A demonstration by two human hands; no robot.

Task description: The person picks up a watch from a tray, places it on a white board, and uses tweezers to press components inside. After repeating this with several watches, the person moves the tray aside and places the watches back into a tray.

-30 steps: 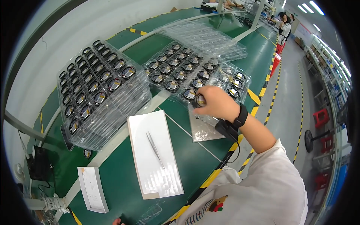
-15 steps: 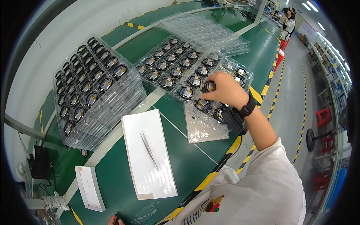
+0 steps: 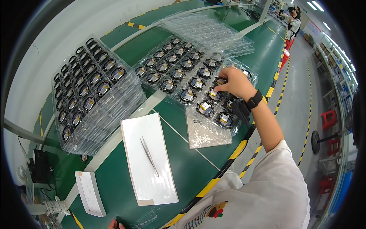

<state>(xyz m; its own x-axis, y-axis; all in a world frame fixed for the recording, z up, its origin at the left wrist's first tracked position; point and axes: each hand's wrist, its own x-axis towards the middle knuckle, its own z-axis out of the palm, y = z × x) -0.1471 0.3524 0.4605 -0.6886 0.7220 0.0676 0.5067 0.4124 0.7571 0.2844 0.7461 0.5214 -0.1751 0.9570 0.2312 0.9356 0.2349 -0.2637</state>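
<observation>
My right hand (image 3: pixel 238 84), with a black band at the wrist, reaches over a clear plastic tray (image 3: pixel 182 100) of round black parts. Thumb and index finger are closed around one round black part (image 3: pixel 220 81), at the level of the parts beside it; the hand partly hides it. Other round parts, such as one nearby (image 3: pixel 205 107), sit in the tray's pockets with yellow-and-white labels up. At the lower edge only some fingers of my left hand (image 3: pixel 113 224) show, closed by a small dark thing (image 3: pixel 119 220) I cannot make out.
Metal tweezers (image 3: pixel 149 156) lie on a white board (image 3: pixel 133 133). A shallow white box (image 3: pixel 90 194) is at left. Stacked filled trays (image 3: pixel 114 122) rise at back left; clear trays (image 3: pixel 206 32) lie behind. A wrapped grey sheet (image 3: pixel 207 135) is near the striped table edge.
My right hand has moved slightly up and right with the round part, which now sits among the others. The view has shifted a little. My left hand stays at the lower edge.
</observation>
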